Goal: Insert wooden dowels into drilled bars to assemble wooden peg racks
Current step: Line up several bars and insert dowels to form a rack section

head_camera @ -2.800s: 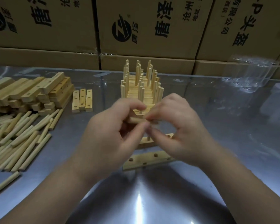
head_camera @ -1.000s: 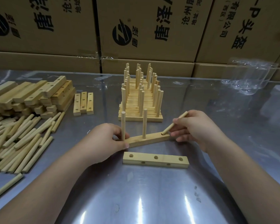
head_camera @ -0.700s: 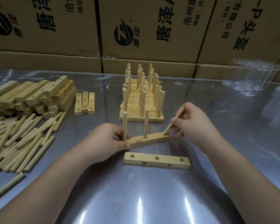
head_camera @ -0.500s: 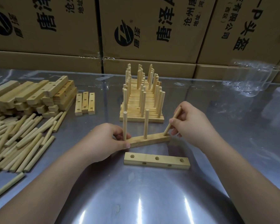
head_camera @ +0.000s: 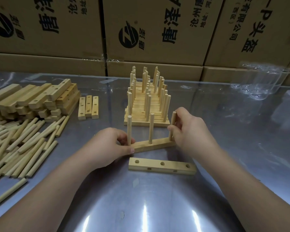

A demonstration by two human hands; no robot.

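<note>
A drilled wooden bar (head_camera: 155, 144) lies at the middle of the table with two dowels standing in it. My left hand (head_camera: 107, 146) grips its left end beside the first dowel (head_camera: 129, 129). My right hand (head_camera: 189, 131) pinches a third dowel (head_camera: 172, 124), which stands nearly upright in the bar's right-end hole. A second bar (head_camera: 161, 168) with three empty top holes lies just in front. Behind them stands a stack of finished peg racks (head_camera: 146, 104).
Loose dowels (head_camera: 20, 143) cover the table's left side, with a pile of drilled bars (head_camera: 35, 99) behind them and three short bars (head_camera: 88, 107) beside it. Clear plastic cups (head_camera: 259, 81) stand at the far right. Cardboard boxes (head_camera: 154, 27) wall the back.
Earlier both hands held a dowel together above the bar. Since then my right hand has swung the third dowel from slanted to nearly upright in the end hole. My left hand has stayed on the bar.
</note>
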